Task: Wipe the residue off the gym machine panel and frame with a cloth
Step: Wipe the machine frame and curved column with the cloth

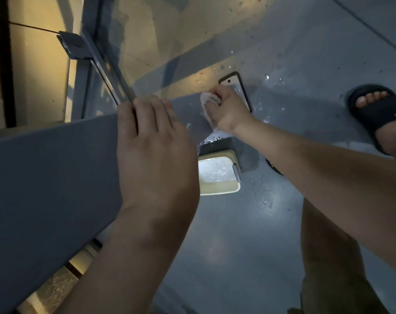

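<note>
cloth (205, 99) on frame (45, 173) | basin (215, 191) on floor (238, 245) — sandal (378, 114) far right

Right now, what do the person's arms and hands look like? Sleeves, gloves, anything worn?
The left hand and right hand are bare, with no gloves and no rings visible on the fingers. The left forearm and right forearm are bare too. No sleeve, watch or band shows up to the picture's edge, and no markings can be seen in the dim light.
</note>
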Tool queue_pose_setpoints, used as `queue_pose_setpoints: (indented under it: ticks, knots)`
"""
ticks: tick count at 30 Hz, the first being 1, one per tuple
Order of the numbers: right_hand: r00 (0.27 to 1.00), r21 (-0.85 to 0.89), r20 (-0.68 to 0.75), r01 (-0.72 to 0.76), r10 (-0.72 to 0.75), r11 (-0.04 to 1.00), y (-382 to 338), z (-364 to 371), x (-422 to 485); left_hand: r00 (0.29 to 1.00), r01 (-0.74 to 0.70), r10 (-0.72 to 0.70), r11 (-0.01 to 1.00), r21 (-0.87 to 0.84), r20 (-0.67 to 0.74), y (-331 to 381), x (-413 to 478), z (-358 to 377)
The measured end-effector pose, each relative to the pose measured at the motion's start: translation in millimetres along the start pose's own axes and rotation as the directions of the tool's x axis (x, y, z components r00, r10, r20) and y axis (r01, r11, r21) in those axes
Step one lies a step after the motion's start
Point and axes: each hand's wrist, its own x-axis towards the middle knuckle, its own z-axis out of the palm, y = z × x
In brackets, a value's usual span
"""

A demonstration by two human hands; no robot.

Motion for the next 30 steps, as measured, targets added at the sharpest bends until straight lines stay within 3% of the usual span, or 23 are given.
queue_pose_setpoints:
  ticks: [3,8,14,20,25,27,30]
  knots:
    - [0.987,0.051,0.099,0.124,-0.128,0.991,-1.3,-7.0,-23.6,1.000,0.002,-0.002,1.000,0.008,0.011,1.1,1.0,-1.0]
    - [0.997,-0.037,0.082,-0.006,0.009,0.999,5.9,-10.1,1.7,1.000,-0.012,0.011,1.000,0.024,0.028,-0.4,0.7,-4.1]
    - [0.972,0.038,0.185,0.139,-0.144,0.990,-2.4,-8.6,-50.4,0.999,0.007,-0.007,1.000,0.001,0.039,1.0,2.6,-5.6]
    - [0.996,-0.046,0.055,-0.065,0.068,0.997,14.4,-9.4,-17.4,0.998,0.018,-0.017,1.000,-0.017,0.066,0.3,2.0,-8.2]
    - [0.984,0.029,0.097,0.148,-0.150,0.989,6.5,0.2,-55.8,0.998,0.039,-0.038,0.999,-0.010,0.052,3.6,4.0,-2.1]
    - [0.992,-0.002,0.083,0.096,-0.096,0.995,12.5,-1.9,-43.4,0.998,0.050,-0.049,0.999,-0.020,0.044,4.3,4.5,-2.1]
    - [0.994,-0.064,0.012,-0.111,0.112,0.992,20.5,-6.8,-14.4,0.998,0.052,-0.052,0.998,-0.018,0.030,3.9,3.5,-2.0]
